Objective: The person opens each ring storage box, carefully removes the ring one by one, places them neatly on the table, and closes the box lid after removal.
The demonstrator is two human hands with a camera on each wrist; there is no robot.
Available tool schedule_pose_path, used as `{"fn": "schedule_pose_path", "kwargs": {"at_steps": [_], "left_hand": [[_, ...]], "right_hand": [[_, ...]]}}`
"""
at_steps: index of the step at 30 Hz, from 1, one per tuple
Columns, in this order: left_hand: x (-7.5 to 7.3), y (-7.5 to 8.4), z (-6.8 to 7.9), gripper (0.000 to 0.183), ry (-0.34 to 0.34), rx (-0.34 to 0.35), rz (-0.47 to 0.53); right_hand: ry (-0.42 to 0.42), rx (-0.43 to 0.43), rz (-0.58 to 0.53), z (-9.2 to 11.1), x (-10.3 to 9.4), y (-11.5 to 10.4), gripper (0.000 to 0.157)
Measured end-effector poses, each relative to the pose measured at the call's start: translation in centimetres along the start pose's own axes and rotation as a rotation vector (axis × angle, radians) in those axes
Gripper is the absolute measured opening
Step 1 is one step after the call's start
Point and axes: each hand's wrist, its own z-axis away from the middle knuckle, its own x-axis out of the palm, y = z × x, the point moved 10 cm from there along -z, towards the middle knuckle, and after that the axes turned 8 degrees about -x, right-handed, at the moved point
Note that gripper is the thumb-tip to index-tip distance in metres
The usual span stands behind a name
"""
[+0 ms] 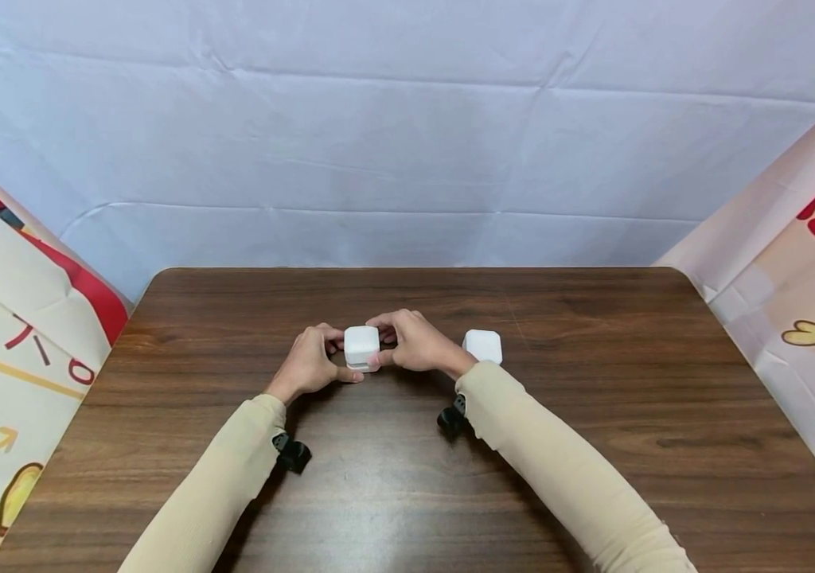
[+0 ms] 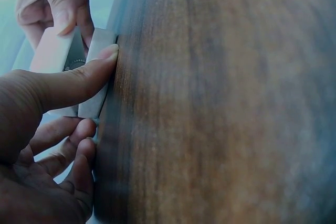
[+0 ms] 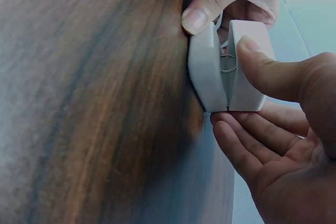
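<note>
White ring box (image 1: 362, 341) rests on the wooden table (image 1: 579, 446), lid partly parted from base, a ring (image 3: 228, 64) showing inside. From 9 o'clock the left hand (image 1: 313, 360) grips the base; from 3 o'clock the right hand (image 1: 418, 342) pinches the lid. A second white box (image 1: 483, 346) lies farther toward 3 o'clock. Lid-work seems in hand, opening or closing unclear; either calls for a steady base.
</note>
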Motion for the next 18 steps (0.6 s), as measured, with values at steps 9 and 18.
{"fn": "schedule_pose_path", "kwargs": {"at_steps": [9, 18], "left_hand": [[0.02, -0.03, 0.05, 0.049, -0.008, -0.008, 0.012], [0.00, -0.01, -0.01, 0.047, 0.001, 0.002, 0.011]], "right_hand": [[-0.039, 0.029, -0.063, -0.29, -0.19, 0.15, 0.045], [-0.066, 0.074, -0.156, -0.58, -0.13, 0.52, 0.049]]}}
